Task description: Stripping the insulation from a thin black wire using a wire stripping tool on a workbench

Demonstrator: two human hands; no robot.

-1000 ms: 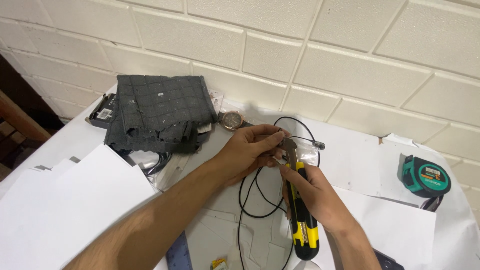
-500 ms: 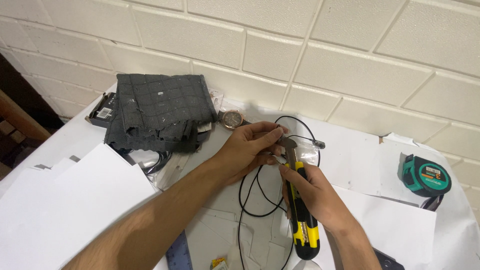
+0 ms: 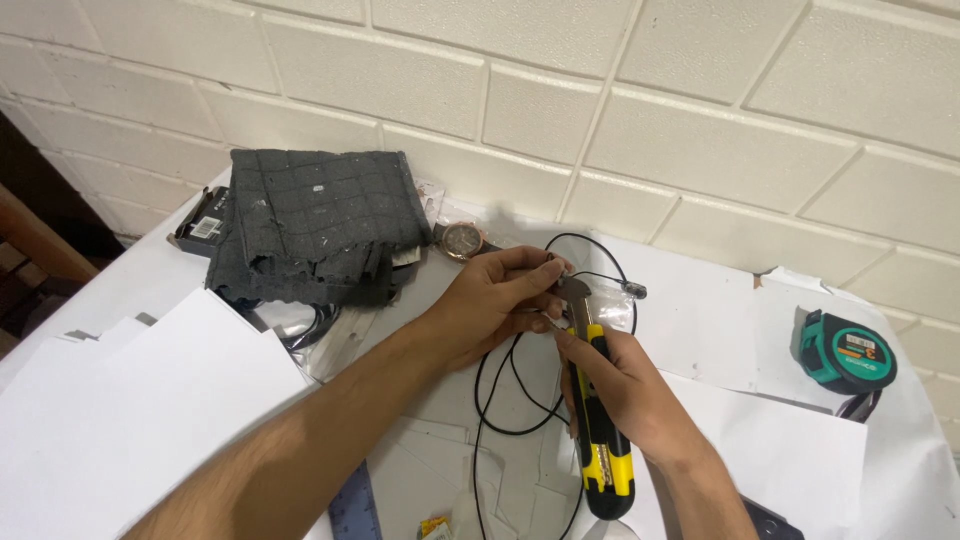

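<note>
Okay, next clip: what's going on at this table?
A person is working on a thin black cable with a yellow-and-black utility knife. The left hand pinches the cable near its end, and the right hand grips the knife with its blade up against the pinched spot. The rest of the cable loops loosely over the white-covered table. Nearby lie a folded dark grey cloth, a round wristwatch, a green tape measure and white paper sheets.
</note>
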